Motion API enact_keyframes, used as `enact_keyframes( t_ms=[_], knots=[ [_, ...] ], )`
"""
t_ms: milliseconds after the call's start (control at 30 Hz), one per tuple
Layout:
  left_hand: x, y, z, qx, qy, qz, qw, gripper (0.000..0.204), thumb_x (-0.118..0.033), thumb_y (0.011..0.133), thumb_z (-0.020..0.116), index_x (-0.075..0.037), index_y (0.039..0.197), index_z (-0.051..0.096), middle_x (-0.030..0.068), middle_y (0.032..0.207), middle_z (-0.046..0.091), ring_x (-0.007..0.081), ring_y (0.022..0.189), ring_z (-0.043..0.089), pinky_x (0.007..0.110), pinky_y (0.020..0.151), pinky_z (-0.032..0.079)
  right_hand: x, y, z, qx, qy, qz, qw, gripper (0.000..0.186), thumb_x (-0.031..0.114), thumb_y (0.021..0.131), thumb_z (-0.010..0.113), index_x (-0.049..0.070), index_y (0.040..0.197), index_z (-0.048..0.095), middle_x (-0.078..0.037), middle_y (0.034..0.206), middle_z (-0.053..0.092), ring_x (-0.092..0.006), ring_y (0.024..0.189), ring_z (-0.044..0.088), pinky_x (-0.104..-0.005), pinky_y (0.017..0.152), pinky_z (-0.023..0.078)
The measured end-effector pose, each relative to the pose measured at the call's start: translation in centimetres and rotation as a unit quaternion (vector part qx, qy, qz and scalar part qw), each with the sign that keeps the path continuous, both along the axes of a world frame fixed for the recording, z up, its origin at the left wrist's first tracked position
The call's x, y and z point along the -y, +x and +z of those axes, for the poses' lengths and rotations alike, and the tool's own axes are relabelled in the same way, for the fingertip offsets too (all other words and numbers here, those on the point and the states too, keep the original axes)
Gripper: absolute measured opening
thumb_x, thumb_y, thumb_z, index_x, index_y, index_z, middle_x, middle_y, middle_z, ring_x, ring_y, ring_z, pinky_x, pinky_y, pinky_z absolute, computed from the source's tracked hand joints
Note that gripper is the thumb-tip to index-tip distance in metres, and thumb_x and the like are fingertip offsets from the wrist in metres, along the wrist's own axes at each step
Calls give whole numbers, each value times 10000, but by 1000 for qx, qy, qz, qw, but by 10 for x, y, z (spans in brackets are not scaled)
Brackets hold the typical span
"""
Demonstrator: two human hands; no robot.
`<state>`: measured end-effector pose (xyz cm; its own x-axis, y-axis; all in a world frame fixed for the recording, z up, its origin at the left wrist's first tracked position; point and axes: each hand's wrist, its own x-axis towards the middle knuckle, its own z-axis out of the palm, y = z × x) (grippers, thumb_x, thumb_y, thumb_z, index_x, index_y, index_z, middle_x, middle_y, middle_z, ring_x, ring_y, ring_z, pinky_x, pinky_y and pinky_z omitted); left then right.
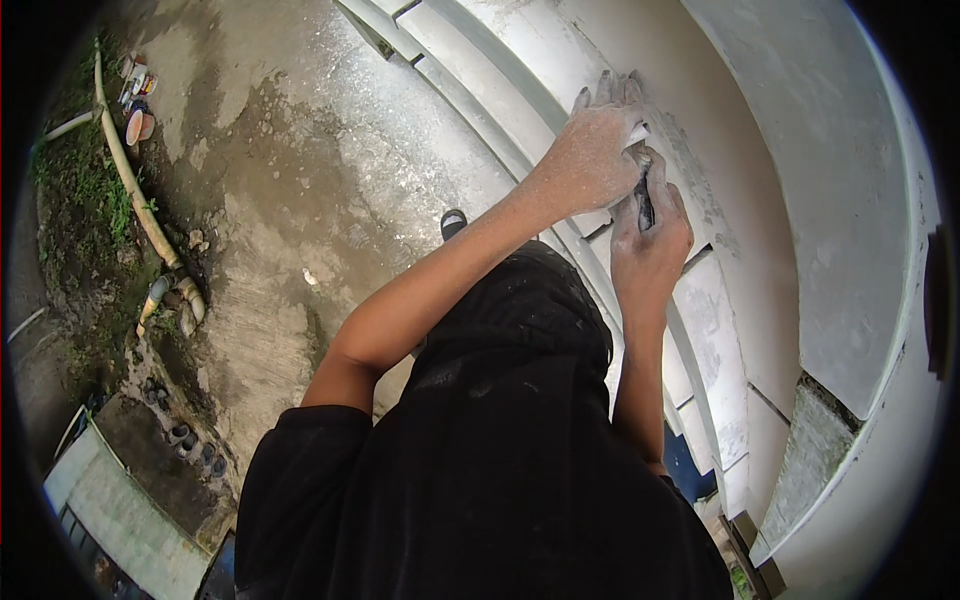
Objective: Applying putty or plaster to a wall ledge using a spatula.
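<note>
Both my hands are coated in pale dust, close together over white-coated grey panels point(705, 300). My left hand point(600, 150) reaches across from the lower left, its outer fingers bent against the pale surface. At its thumb and index finger is a small white piece point(637, 133), partly hidden, which it seems to pinch. Just below and right, my right hand point(650, 225) is closed round a narrow dark object point(645, 205), too small and covered to identify, its fingers almost touching my left hand.
Stepped panel edges run beside my body, with a curved grey surface point(840, 200) farther right. On the left are stained concrete ground point(270, 200), pale pipes point(140, 180), weeds, containers point(140, 125) and several sandals point(185, 440). A pale sheet point(120, 520) lies at lower left.
</note>
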<state>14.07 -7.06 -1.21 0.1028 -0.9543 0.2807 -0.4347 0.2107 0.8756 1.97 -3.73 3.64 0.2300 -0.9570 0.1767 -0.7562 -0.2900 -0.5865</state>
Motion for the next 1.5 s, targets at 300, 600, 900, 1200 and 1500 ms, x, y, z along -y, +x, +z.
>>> enact_keyframes(
  t_ms=[300, 600, 900, 1200, 1500],
  knots=[
    [8, -6, -8, 55, -123, 89, 987, 368, -54, 753, 576, 103, 1086, 586, 352, 1034, 617, 498, 1119, 536, 602, 1078, 284, 0, -6, -22, 77, -35, 15, 996, 427, -72, 841, 616, -76, 1268, 594, -225, 929, 640, -289, 797, 656, -378, 745, 506],
    [11, -20, -32, 86, -144, 122, 978, 343, -18, 732, 568, 98, 1053, 609, 331, 1003, 622, 497, 1057, 546, 569, 1061, 299, 13, -3, -13, 11, -21, 12, 1000, 482, -85, 815, 613, -52, 1295, 589, -217, 884, 625, -274, 762, 641, -387, 737, 510],
    [13, 2, 7, 29, 89, -33, 995, 548, -3, 717, 517, 117, 1251, 535, 391, 1306, 499, 529, 1305, 403, 540, 1200, 170, 21, -3, -14, -19, -48, 25, 998, 479, -63, 813, 624, -63, 1291, 589, -228, 906, 633, -278, 751, 640, -394, 724, 508],
    [15, 14, 17, 58, 56, -11, 997, 485, -26, 714, 529, 99, 1179, 586, 345, 1100, 612, 496, 1154, 533, 550, 1176, 215, 29, 2, -11, -17, -62, 29, 998, 514, -75, 795, 627, -43, 1307, 593, -222, 885, 633, -283, 732, 642, -399, 743, 513],
    [12, 21, 13, 16, 64, -46, 997, 385, -37, 714, 571, 96, 1074, 602, 357, 1051, 617, 537, 1181, 494, 662, 1114, 212, 20, 2, -12, 7, -91, 38, 995, 441, -76, 804, 634, -96, 1243, 597, -218, 847, 617, -276, 719, 645, -409, 698, 509]
  ],
)
